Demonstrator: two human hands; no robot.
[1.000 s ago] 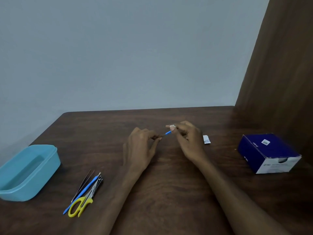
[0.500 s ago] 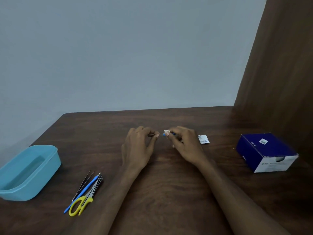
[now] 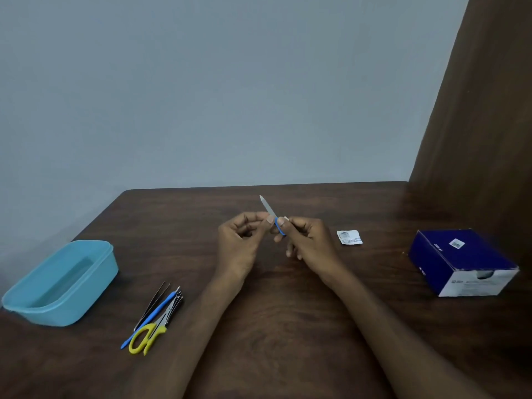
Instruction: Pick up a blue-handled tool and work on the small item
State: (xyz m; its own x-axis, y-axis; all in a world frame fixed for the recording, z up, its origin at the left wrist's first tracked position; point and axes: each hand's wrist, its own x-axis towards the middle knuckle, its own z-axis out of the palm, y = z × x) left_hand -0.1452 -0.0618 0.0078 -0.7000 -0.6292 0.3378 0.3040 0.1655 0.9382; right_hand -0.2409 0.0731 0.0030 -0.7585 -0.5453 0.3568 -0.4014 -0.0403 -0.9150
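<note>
So the blue-handled nail file (image 3: 272, 216) is up over the table (image 3: 288, 326), metal tip pointing up and away, right hand (image 3: 309, 244) pinching the blue handle while the left hand (image 3: 240, 243) pinches it right at the blade base. A torn white packet (image 3: 349, 237) sits just right of the right hand with a dark blue box (image 3: 463, 262) further out, and left of the left hand there's yellow-handled scissors (image 3: 148, 335) in a little tool pile plus a light blue tub (image 3: 62, 282).

The nail file (image 3: 271, 216) shows a matt grey metal blade and a blue plastic handle. The counter (image 3: 288, 326) is dark, smooth-grained wood. The tub (image 3: 62, 283) is glossy turquoise plastic; the box (image 3: 460, 262) is cardboard.
</note>
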